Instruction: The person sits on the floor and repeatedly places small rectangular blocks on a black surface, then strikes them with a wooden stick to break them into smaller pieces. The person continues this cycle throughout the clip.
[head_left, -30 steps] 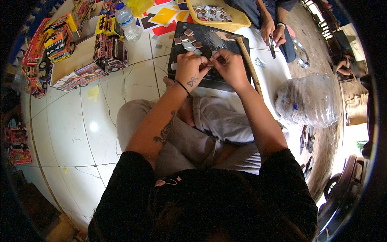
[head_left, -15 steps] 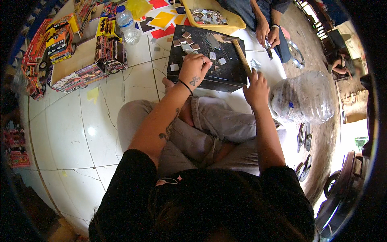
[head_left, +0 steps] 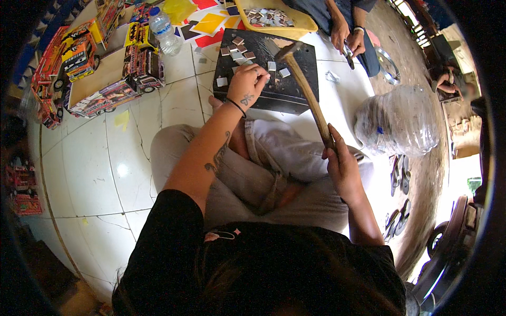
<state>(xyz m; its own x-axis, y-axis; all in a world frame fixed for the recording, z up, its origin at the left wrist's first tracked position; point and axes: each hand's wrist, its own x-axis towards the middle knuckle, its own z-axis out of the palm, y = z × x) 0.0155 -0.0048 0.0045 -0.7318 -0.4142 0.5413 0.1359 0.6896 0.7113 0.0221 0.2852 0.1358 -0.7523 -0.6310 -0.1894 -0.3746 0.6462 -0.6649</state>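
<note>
So the board (head_left: 295, 95) sits on the floor right in front of the person's crossed legs, little tiles (head_left: 249, 55) scattered on it. Tray (head_left: 305, 23) of more tiles behind it, bottle (head_left: 163, 31) and toy trucks (head_left: 95, 73) off to the left, plastic bag (head_left: 398, 126) to the right, sandals (head_left: 399, 176) just beyond

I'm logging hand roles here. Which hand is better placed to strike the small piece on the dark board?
Right. The right hand grips the hammer, its head raised over the dark board. The left hand pinches a small piece there, probably steadying it.
</note>
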